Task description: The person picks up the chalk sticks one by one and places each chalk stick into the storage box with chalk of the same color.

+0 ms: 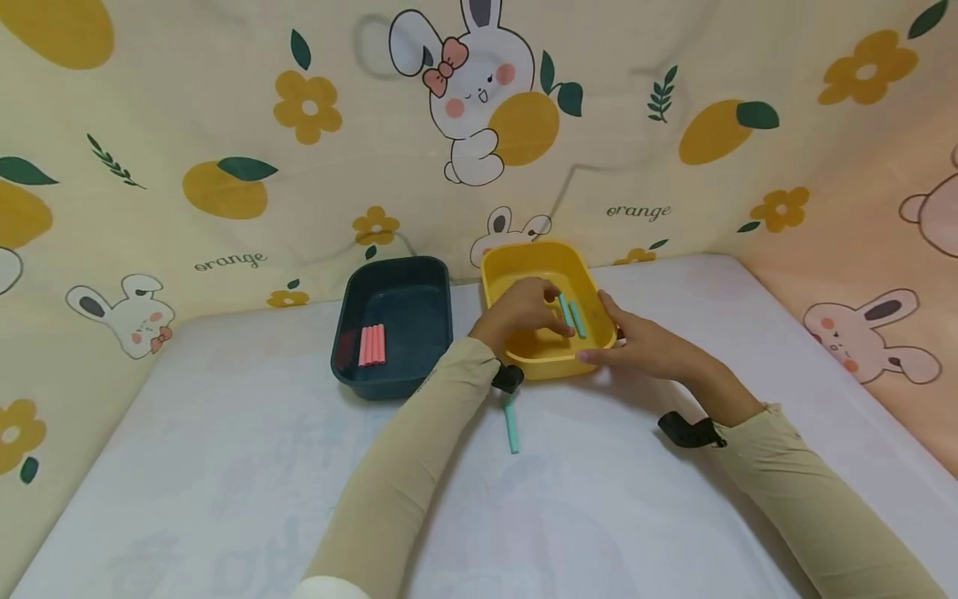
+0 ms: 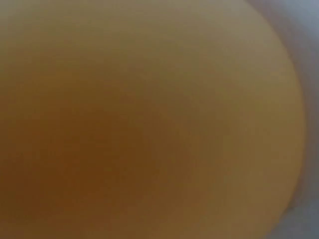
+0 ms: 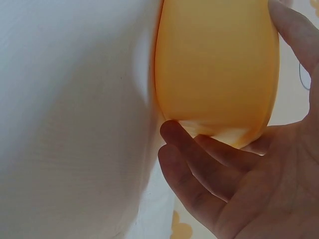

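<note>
My left hand (image 1: 527, 308) reaches over the near left rim of the yellow tray (image 1: 554, 368). Its thumb and fingertips are at the two ends of a slim teal stick (image 1: 565, 311), pinching it inside the tray. A second teal stick (image 1: 578, 319) lies beside it, almost parallel. My right hand (image 1: 636, 343) holds the tray at its right side, thumb at the near rim. In the right wrist view, the fingers (image 3: 204, 172) curve around the tray's outer wall (image 3: 219, 64). Blurred yellow (image 2: 224, 99) from the tray fills the left wrist view.
A dark blue tray (image 1: 412, 333) stands left of the yellow one, with several pink sticks (image 1: 372, 344) side by side in it. Another teal stick (image 1: 511, 426) lies on the white table cloth (image 1: 599, 499) near my left wrist. A patterned curtain (image 1: 337, 183) hangs behind both trays.
</note>
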`<state>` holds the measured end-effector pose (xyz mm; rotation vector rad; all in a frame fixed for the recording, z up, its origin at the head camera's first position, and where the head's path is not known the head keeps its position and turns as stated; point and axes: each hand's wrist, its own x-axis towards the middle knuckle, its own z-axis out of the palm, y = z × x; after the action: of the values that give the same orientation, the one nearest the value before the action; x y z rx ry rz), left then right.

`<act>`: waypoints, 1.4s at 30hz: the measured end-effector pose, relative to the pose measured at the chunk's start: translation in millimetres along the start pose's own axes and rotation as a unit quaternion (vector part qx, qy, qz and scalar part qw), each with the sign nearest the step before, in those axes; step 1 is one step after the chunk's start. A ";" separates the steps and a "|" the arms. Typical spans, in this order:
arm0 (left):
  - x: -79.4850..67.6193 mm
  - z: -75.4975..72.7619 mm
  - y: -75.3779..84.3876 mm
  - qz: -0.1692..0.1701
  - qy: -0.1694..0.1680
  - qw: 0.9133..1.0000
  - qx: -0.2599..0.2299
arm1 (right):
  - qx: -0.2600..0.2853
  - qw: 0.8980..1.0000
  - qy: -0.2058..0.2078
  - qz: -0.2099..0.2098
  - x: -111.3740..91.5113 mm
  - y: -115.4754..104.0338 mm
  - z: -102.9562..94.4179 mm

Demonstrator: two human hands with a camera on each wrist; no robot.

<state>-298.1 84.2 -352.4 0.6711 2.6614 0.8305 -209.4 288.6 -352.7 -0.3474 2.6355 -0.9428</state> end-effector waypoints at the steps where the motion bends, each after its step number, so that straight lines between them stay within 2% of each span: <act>1: 1.4 2.1 -1.0 0.000 0.004 1.000 0.002 | 0.001 1.000 0.000 -0.001 0.2 -0.3 0.5; 5: 4.3 10.7 -1.6 0.004 0.016 0.999 0.049 | 0.007 1.000 0.000 0.004 0.0 -1.3 3.2; 9: 3.5 16.1 0.1 0.010 0.025 0.993 0.115 | 0.005 1.000 0.001 0.009 0.0 -2.3 4.8; 17: 2.5 16.6 2.0 0.000 0.032 0.991 0.131 | -0.007 1.000 0.004 0.012 0.5 -3.8 2.2; 26: 6.8 20.9 2.6 0.016 0.013 0.982 0.189 | -0.005 1.000 0.005 0.021 -1.4 -3.5 1.0; 32: 5.7 21.2 2.5 0.012 0.001 0.978 0.208 | -0.006 1.000 0.005 0.013 0.7 -1.7 1.8; 42: 6.7 22.1 2.6 0.011 -0.005 0.977 0.213 | -0.006 1.000 0.006 0.015 1.0 1.2 1.8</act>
<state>-294.5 99.8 -369.3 0.7957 2.8502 0.2540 -209.8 288.1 -355.0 -0.3066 2.6506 -0.9231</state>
